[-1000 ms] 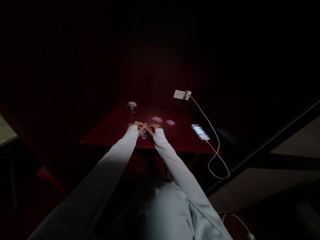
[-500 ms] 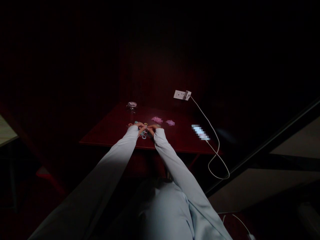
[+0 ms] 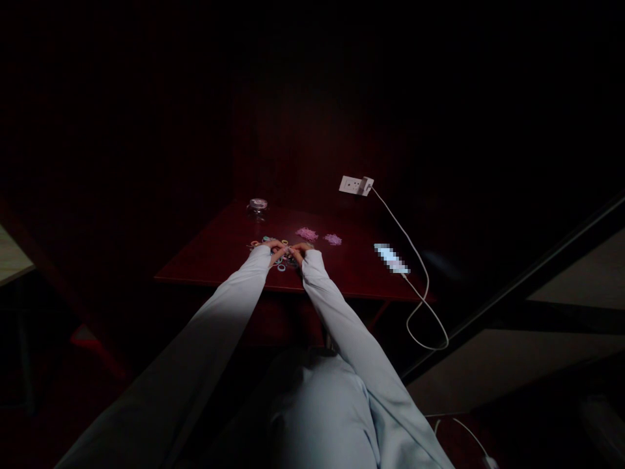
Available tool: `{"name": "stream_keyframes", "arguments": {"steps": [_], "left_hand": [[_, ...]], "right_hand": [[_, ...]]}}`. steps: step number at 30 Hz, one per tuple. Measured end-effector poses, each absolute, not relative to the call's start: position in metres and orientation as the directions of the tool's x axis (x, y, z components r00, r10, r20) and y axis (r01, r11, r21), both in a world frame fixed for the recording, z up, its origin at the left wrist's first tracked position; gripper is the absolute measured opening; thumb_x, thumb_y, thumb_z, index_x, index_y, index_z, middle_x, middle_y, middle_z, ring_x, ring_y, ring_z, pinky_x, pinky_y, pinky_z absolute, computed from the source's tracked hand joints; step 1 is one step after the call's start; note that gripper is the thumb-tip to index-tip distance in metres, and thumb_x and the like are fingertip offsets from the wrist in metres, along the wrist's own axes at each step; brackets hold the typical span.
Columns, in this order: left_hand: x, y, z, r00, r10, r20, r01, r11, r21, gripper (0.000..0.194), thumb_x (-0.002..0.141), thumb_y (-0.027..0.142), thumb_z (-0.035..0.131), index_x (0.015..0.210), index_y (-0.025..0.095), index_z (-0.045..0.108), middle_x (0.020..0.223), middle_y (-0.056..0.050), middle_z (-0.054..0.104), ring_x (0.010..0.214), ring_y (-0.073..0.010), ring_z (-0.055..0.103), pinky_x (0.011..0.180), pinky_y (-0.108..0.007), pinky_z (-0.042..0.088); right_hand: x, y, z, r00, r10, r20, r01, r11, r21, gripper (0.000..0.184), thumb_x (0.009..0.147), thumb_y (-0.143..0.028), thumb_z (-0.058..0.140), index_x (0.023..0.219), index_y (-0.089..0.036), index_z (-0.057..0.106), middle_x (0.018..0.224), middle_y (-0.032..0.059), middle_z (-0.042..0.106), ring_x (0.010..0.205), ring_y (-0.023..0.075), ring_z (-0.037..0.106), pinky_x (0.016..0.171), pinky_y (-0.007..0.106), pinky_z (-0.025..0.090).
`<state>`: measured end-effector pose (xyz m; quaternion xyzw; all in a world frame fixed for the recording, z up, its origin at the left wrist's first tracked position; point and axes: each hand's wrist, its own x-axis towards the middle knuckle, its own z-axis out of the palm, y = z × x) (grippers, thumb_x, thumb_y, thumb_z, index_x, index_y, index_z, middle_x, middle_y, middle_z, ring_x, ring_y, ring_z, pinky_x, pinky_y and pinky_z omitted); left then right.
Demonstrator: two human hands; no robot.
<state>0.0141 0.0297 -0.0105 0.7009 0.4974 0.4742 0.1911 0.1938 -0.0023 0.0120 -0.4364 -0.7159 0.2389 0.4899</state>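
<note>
Over the dark red table, my left hand and my right hand meet with their fingertips pinched together. Whatever small thing sits between the fingers is too tiny to make out. Below and around them lie several coloured elastic hair ties, among them a pale blue hair tie, an orange hair tie and a yellow hair tie. Just beyond my right hand rests a pink pile of small bands, with a purple pile to its right.
A clear jar with a lid stands at the table's back left. To the right lies a blurred-out phone, its white cable looping past the table edge up to a wall socket. A pale surface shows far left.
Both hands stay in nearly the same place, with the fingertips shifted slightly to the right. The piles, jar and phone have not moved.
</note>
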Motion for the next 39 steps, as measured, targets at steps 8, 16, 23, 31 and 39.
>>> {"name": "stream_keyframes", "arguments": {"steps": [8,16,23,31,39], "left_hand": [[0.015,0.023,-0.005,0.054,0.875,0.482,0.576,-0.422,0.701,0.033,0.090,0.051,0.063,0.077,0.024,0.076,0.070,-0.001,0.072,0.069,-0.0183,0.062,0.066,-0.028,0.045],[0.016,0.018,0.000,0.124,0.856,0.501,0.560,-0.477,0.677,0.025,0.090,0.043,0.062,0.084,0.023,0.076,0.083,-0.003,0.078,0.081,-0.0208,0.066,0.078,-0.030,0.049],[0.015,0.017,0.003,0.086,0.854,0.513,0.564,-0.467,0.681,0.021,0.089,0.038,0.065,0.079,0.022,0.073,0.077,-0.002,0.072,0.077,-0.0198,0.064,0.075,-0.029,0.050],[0.015,0.016,0.001,0.027,0.849,0.528,0.533,-0.459,0.710,0.025,0.090,0.042,0.063,0.079,0.022,0.072,0.069,0.000,0.065,0.069,-0.0173,0.059,0.067,-0.028,0.045],[0.015,0.019,0.001,0.062,0.856,0.514,0.563,-0.455,0.690,0.019,0.086,0.038,0.067,0.079,0.022,0.073,0.070,0.000,0.065,0.073,-0.0184,0.060,0.070,-0.028,0.045]], "right_hand": [[0.193,-0.005,0.015,-0.156,0.851,0.501,0.345,0.522,-0.780,0.037,0.092,-0.054,0.064,0.086,-0.019,0.072,0.084,0.0061,0.076,0.078,0.0186,0.068,0.071,0.027,0.052],[0.191,-0.005,0.016,-0.131,0.877,0.463,0.313,0.480,-0.820,0.036,0.092,-0.055,0.067,0.086,-0.020,0.071,0.083,0.0050,0.076,0.078,0.0187,0.069,0.073,0.028,0.055],[0.189,-0.004,0.015,-0.117,0.874,0.472,0.271,0.485,-0.832,0.029,0.094,-0.048,0.066,0.099,-0.020,0.072,0.088,0.0051,0.077,0.081,0.0186,0.071,0.077,0.029,0.057],[0.195,-0.004,0.013,-0.110,0.852,0.512,0.422,0.507,-0.752,0.047,0.099,-0.064,0.050,0.091,-0.022,0.070,0.082,0.0029,0.073,0.077,0.0178,0.065,0.074,0.027,0.053],[0.195,0.000,0.011,-0.141,0.833,0.534,0.486,0.529,-0.696,0.056,0.097,-0.073,0.044,0.077,-0.024,0.065,0.069,0.0015,0.065,0.068,0.0171,0.058,0.066,0.027,0.048]]}}
